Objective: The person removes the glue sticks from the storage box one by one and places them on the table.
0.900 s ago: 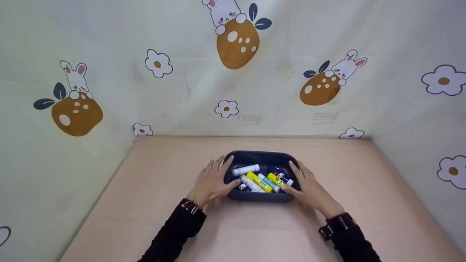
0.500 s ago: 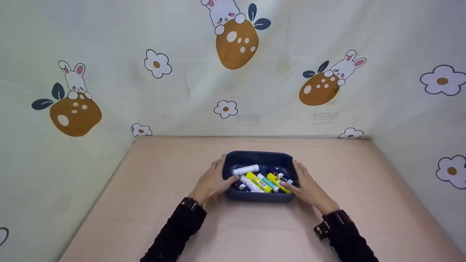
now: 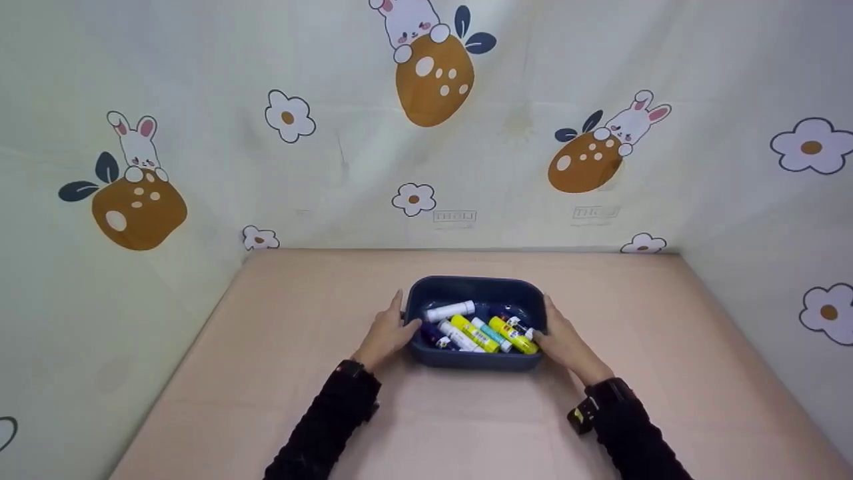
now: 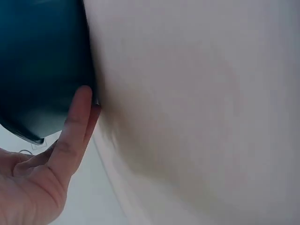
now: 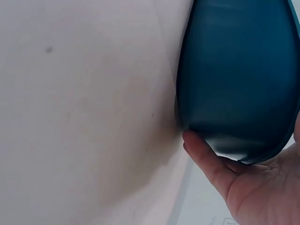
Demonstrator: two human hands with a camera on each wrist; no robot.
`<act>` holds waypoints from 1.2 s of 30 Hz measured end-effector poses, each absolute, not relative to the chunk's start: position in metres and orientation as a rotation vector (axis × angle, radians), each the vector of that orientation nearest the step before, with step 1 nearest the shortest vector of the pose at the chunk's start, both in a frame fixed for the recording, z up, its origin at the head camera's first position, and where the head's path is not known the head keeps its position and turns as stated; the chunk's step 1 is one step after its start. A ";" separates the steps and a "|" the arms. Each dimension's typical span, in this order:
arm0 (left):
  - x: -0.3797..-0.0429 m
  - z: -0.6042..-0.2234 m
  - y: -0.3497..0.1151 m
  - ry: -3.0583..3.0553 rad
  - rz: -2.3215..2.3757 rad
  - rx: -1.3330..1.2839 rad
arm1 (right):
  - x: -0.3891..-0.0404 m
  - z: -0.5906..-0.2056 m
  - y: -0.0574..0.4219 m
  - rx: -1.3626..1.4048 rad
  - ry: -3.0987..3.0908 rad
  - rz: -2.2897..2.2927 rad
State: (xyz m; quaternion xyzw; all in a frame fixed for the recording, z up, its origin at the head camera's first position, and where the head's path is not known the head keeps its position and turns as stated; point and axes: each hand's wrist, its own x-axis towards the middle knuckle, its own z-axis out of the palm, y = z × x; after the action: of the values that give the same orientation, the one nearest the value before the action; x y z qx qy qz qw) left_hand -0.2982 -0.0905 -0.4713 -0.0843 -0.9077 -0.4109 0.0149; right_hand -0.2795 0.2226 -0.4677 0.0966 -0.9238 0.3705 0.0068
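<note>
Because the tub point(image 3: 474, 362) of loose tubes point(image 3: 474, 334) looks broad, the left hand point(image 3: 386, 335) and right hand point(image 3: 566, 343) clamp its opposite ends, fingers point(image 4: 75, 122) low on the outside and thumbs point(image 3: 410, 327) by the rim point(image 3: 476, 278), probably to keep it level, on or just above the counter point(image 3: 466, 427).

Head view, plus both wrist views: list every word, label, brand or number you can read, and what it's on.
"LIGHT", probably, faint and reversed: boxed print, twice on the back wall.
Labels on the tubes in the container: too small to read.
Dark blue container: no text visible.
Wrist views: only faint outlined print at the edges, unreadable.
</note>
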 end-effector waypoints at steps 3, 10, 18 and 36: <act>-0.298 -0.472 -0.089 -2.802 -1.296 -0.278 | -0.280 -0.467 0.223 0.297 -2.893 1.166; -0.299 -0.466 -0.082 -2.833 -1.211 -0.259 | -0.282 -0.463 0.222 0.346 -2.900 1.118; -0.297 -0.464 -0.080 -2.858 -1.164 -0.226 | -0.281 -0.461 0.220 0.389 -2.871 1.108; -0.277 -0.466 -0.079 -2.832 -1.192 -0.204 | -0.267 -0.463 0.219 0.407 -2.854 1.148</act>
State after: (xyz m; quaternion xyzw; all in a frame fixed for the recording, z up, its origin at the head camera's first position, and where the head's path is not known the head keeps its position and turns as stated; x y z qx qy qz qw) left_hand -0.2769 -0.0787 -0.4656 -0.0663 -0.9192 -0.3870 0.0311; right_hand -0.2669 0.2189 -0.4634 0.1310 -0.9196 0.3700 0.0191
